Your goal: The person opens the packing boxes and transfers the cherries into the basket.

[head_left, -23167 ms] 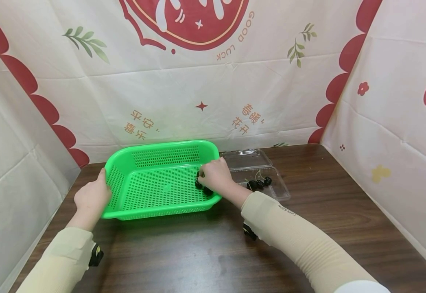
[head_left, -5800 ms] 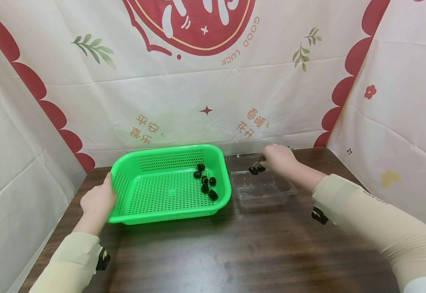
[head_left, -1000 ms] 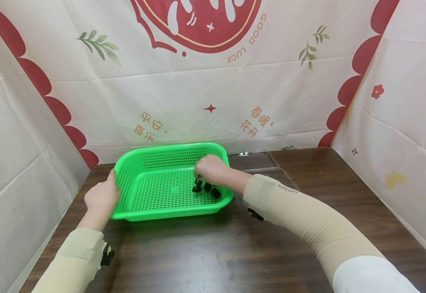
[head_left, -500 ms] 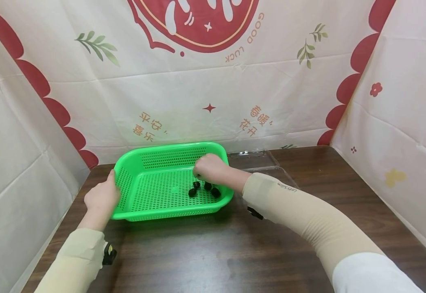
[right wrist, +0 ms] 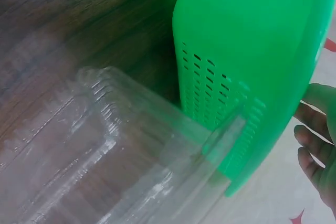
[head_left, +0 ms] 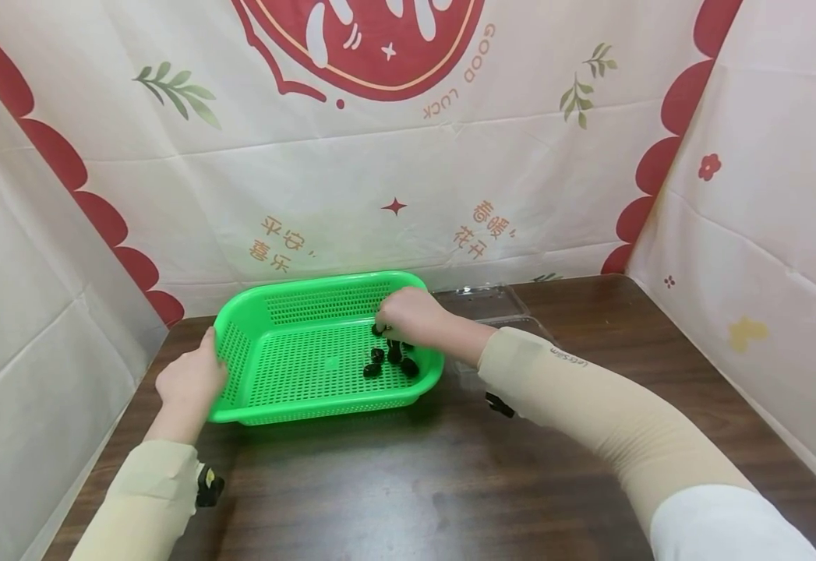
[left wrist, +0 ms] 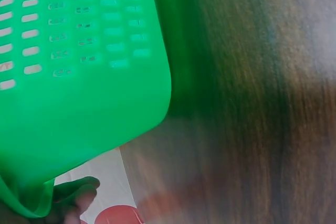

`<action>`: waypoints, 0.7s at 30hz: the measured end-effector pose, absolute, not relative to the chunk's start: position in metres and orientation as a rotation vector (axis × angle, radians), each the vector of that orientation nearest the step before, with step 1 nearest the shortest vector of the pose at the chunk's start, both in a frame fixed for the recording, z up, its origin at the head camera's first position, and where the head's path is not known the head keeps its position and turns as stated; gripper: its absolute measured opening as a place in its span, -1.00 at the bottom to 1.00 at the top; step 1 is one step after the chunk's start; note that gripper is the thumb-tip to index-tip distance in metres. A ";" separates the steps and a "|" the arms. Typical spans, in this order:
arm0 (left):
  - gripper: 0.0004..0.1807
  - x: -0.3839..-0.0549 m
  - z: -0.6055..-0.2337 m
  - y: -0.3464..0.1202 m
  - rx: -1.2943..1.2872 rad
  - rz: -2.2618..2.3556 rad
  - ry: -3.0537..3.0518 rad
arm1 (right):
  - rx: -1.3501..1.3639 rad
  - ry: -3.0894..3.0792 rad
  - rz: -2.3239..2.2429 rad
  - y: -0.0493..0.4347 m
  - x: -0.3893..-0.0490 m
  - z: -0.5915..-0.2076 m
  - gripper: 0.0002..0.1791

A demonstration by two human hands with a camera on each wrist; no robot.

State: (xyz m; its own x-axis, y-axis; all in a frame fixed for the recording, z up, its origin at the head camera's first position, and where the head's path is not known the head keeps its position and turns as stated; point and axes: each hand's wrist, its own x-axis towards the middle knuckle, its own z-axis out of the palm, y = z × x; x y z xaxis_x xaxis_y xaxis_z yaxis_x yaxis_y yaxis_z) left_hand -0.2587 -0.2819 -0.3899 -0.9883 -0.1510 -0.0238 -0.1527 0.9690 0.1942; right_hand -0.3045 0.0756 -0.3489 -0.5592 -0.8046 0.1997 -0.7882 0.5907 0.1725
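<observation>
My left hand (head_left: 192, 380) grips the left rim of the green plastic basket (head_left: 330, 407), its thumb over the edge. In the left wrist view, fingertips (left wrist: 84, 192) show at the rim. Several dark cherries (head_left: 372, 370) lie on the basket's floor at its right end. Just above them, inside the right rim, is my right hand (head_left: 415, 315); one cherry (head_left: 377, 329) shows by its fingertips. The right wrist view shows the right hand's fingers (right wrist: 311, 139) spread and loosely bent beyond the rim, with nothing seen between them.
A clear plastic box (right wrist: 105, 145) with its lid (head_left: 481, 302) folded back stands right of the basket, partly hidden by the right forearm. Both rest on a dark wooden table (head_left: 393, 483). A printed cloth (head_left: 351, 171) hangs behind, with pale walls at both sides.
Earlier, cherries lay in the clear box, and my right hand carried a pair from it to the basket. That pair now lies on the basket floor, and the right hand has drawn back slightly.
</observation>
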 end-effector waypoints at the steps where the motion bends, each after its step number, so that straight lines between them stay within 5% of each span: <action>1: -0.24 -0.259 -0.390 -0.282 -0.238 0.307 3.105 | 1.294 -2.568 -0.092 0.077 -0.304 -0.348 -0.96; 21: -0.20 -0.256 -0.385 -0.289 -0.277 0.267 3.154 | 0.991 -2.698 0.136 0.116 -0.287 -0.346 -0.89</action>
